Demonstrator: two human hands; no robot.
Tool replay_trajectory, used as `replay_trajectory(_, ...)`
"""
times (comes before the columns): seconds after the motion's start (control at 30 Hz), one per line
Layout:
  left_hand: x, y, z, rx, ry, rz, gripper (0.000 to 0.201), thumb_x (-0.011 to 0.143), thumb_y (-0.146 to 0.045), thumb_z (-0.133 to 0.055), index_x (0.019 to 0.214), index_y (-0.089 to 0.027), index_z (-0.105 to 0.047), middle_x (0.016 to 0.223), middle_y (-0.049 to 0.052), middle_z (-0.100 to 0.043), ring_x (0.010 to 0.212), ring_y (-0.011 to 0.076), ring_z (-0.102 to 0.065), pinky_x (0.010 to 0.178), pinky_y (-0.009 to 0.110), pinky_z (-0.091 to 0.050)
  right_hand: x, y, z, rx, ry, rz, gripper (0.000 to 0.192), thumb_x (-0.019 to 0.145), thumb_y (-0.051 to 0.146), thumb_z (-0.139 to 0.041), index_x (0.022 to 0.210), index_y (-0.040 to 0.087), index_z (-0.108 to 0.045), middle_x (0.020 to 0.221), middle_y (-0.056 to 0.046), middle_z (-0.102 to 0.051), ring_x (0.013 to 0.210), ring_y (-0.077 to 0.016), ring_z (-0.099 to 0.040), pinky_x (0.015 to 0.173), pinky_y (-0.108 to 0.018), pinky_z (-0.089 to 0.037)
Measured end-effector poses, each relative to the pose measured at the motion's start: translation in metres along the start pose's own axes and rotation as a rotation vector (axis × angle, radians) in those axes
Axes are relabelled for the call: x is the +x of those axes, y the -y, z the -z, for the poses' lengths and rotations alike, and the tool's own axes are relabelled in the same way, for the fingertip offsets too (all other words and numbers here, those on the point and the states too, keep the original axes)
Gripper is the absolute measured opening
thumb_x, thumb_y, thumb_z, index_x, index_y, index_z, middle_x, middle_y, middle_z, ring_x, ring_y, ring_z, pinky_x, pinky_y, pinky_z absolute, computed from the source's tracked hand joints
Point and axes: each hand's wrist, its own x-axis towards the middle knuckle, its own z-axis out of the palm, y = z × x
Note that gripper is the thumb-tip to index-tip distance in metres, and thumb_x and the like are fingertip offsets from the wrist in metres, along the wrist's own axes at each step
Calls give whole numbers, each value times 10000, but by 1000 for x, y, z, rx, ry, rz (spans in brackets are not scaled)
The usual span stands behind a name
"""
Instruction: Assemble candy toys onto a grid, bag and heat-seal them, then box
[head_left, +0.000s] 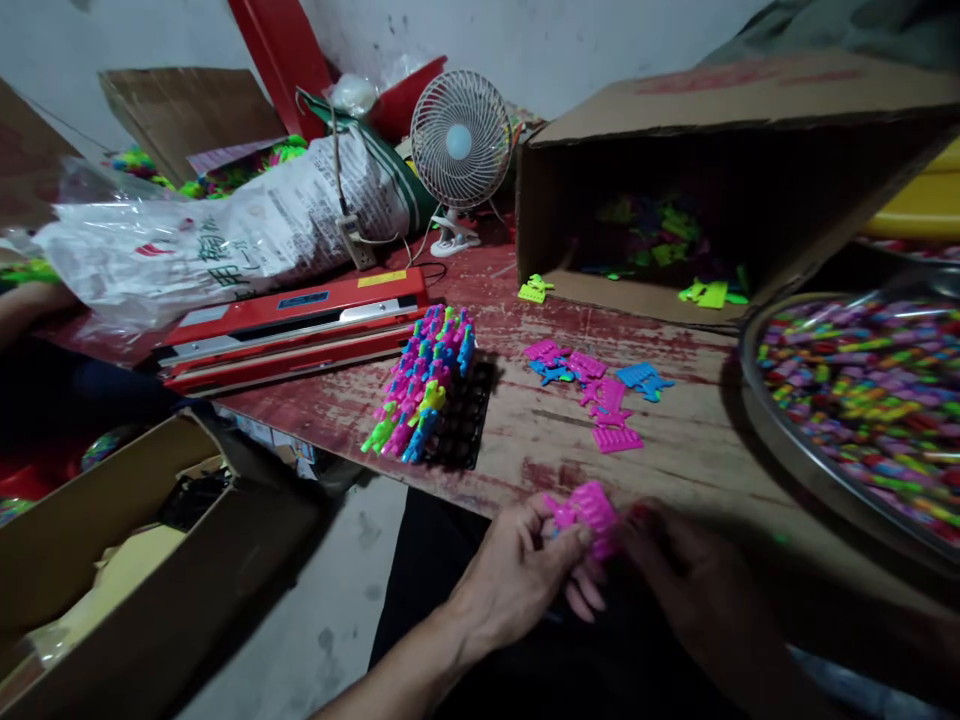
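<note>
My left hand [517, 565] is closed on a pink plastic toy piece [594, 512], pinched between thumb and fingers, just off the table's front edge. The piece has a ribbed flat body and a small figure-like end. At its right edge is my right hand [686, 560], dark and blurred, with fingers drawn together; what they hold, if anything, I cannot make out. On the table beyond lie several loose pink pieces [606, 395] and blue pieces [643, 380] of similar shape. To the left, rows of assembled coloured pieces [427, 375] stand on a black tray [474, 415].
A red sealing machine [300, 320] lies left, before a white sack [262, 215]. A clip fan [461, 140] stands behind. An open cardboard box [547, 190] holds coloured pieces. Right is a metal basin [757, 400] of small colourful parts. Another person's arm [34, 310] shows far left.
</note>
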Motion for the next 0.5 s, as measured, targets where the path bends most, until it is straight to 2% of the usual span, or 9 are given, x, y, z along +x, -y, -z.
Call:
replay_trajectory(0.17,-8,-4,17,-42,-11,34,504,752,-589,-666,813,-108,-528,539,48,-618,421,114,-577,435,187,-469,8,1,-22,17,-20,71,329,836,502,-542,679,220,-610,581,-9,-618,528,-160,-577,492,-222,-479)
replay_trajectory(0.27,-8,-6,22,-14,-19,34,512,752,-599,-660,711,-101,-548,515,53,-606,411,109,-566,434,188,-462,11,2,-24,74,65,64,367,854,488,-520,609,217,-550,521,10,-547,471,-136,-502,437,-216,-421)
replay_trajectory(0.37,-5,-6,20,6,-73,51,520,738,-595,-679,642,-101,-551,489,38,-584,397,97,-544,425,183,-448,11,2,-19,163,152,-5,376,893,463,-480,617,209,-494,509,32,-469,469,-113,-432,438,-211,-363)
replay_trajectory(0.5,4,-6,15,-26,-70,99,486,704,-557,-734,776,-107,-564,586,29,-628,458,121,-593,468,215,-493,8,-7,-13,252,169,-134,319,912,442,-493,705,198,-499,547,52,-433,488,-90,-381,460,-203,-331)
